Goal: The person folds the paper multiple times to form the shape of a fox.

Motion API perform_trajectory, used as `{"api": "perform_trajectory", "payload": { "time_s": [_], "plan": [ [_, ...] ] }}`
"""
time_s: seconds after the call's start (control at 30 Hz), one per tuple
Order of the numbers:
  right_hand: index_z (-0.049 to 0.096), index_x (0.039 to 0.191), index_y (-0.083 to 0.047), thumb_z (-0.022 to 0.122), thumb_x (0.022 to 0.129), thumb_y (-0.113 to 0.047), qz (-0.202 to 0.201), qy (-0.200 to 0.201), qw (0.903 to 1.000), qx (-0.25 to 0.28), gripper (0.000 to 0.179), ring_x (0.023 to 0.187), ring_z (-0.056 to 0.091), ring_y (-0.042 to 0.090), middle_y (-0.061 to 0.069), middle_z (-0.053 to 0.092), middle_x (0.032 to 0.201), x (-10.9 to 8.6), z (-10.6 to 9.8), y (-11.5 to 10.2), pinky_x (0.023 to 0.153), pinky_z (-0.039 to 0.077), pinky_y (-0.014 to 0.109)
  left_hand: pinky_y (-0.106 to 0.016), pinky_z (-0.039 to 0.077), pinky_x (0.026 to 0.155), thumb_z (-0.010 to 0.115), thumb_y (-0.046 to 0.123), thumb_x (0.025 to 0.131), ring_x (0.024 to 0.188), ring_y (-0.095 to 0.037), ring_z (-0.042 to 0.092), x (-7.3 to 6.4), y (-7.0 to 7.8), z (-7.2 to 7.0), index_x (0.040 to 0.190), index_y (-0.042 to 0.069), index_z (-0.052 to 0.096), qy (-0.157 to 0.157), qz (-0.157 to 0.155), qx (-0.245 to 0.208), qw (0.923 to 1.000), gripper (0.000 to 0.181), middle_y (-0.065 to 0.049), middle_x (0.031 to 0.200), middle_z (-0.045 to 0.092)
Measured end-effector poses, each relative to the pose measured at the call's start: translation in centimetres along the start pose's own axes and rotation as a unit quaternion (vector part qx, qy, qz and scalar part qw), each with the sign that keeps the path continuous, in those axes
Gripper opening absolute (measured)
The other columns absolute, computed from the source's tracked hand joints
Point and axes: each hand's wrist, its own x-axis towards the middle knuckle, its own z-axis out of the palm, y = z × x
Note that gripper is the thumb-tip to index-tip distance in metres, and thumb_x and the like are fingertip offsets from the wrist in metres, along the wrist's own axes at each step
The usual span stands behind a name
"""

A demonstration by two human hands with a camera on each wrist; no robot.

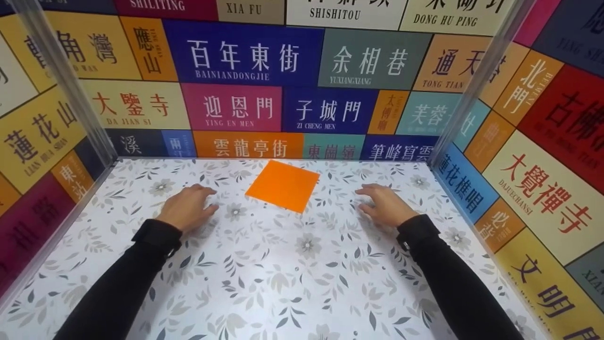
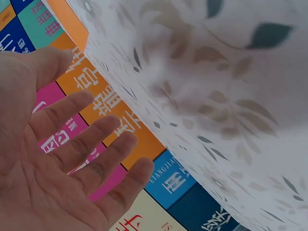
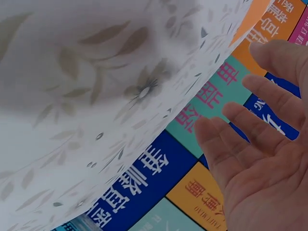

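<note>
A flat orange square of paper [image 1: 283, 186] lies turned at an angle near the back of the table. To its left is my left hand [image 1: 188, 208], apart from the paper, with nothing in it. My right hand [image 1: 386, 205] is on the other side, also apart from the sheet and holding nothing. In the left wrist view the left hand [image 2: 72, 139] shows its palm, fingers spread and loosely extended. The right wrist view has the right hand [image 3: 262, 139] with relaxed fingers and an empty palm. A strip of the orange paper [image 2: 72, 24] shows at the top there.
The table [image 1: 264, 283] has a white covering with grey leaves and flowers. A back wall [image 1: 245, 56] of colourful panels with Chinese lettering rises behind it, with similar side walls [image 1: 542, 189] left and right. Clear strips [image 1: 71, 85] run up the corners. Both wrists wear black bands [image 1: 158, 236].
</note>
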Motion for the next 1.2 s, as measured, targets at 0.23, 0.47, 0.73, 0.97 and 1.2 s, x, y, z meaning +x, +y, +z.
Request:
{"api": "perform_trajectory", "payload": {
  "time_s": [0.23,0.47,0.73,0.97,1.2],
  "plan": [
    [0.070,0.155,0.003,0.075,0.112,-0.012,-0.029,0.002,0.9995,0.013,0.046,0.154,0.063,0.053,0.032,0.068,0.160,1.3,0.4,-1.4,0.133,0.048,0.068,-0.070,0.059,0.119,0.078,0.031,0.111,0.141,-0.050,0.071,1.9,2.5,0.9,0.154,0.005,0.073,-0.009,0.014,-0.010,0.9998,0.051,-0.028,0.152,0.072],
    [0.072,0.153,0.002,0.077,0.111,-0.012,-0.050,0.003,0.9986,0.019,0.045,0.152,0.065,0.051,0.030,0.071,0.158,2.3,1.4,-2.8,0.133,0.049,0.066,-0.065,0.063,0.114,0.079,0.028,0.110,0.135,-0.048,0.075,3.6,5.5,2.2,0.151,0.006,0.075,0.002,0.050,0.001,0.9988,0.047,-0.026,0.148,0.076],
    [0.072,0.154,0.002,0.075,0.111,-0.012,-0.072,-0.005,0.9971,0.026,0.045,0.152,0.066,0.051,0.029,0.071,0.159,3.1,2.5,-4.4,0.133,0.049,0.066,-0.059,0.068,0.107,0.077,0.028,0.111,0.126,-0.042,0.079,5.7,8.1,3.7,0.148,0.005,0.077,0.001,0.083,0.013,0.9965,0.044,-0.021,0.141,0.080],
    [0.072,0.154,0.000,0.076,0.111,-0.014,-0.064,-0.006,0.9975,0.029,0.045,0.154,0.065,0.050,0.030,0.068,0.162,3.4,3.1,-5.6,0.135,0.047,0.066,-0.059,0.068,0.107,0.079,0.025,0.109,0.128,-0.043,0.079,7.8,9.9,5.1,0.146,0.005,0.079,0.000,0.097,-0.001,0.9953,0.042,-0.021,0.141,0.081],
    [0.072,0.155,-0.003,0.076,0.112,-0.017,-0.055,-0.017,0.9975,0.040,0.045,0.157,0.063,0.047,0.027,0.067,0.165,3.6,3.6,-6.8,0.137,0.045,0.064,-0.062,0.068,0.105,0.076,0.023,0.110,0.128,-0.044,0.077,9.1,11.0,6.3,0.145,0.005,0.080,-0.012,0.087,0.002,0.9961,0.040,-0.023,0.140,0.078]
  ]
}}
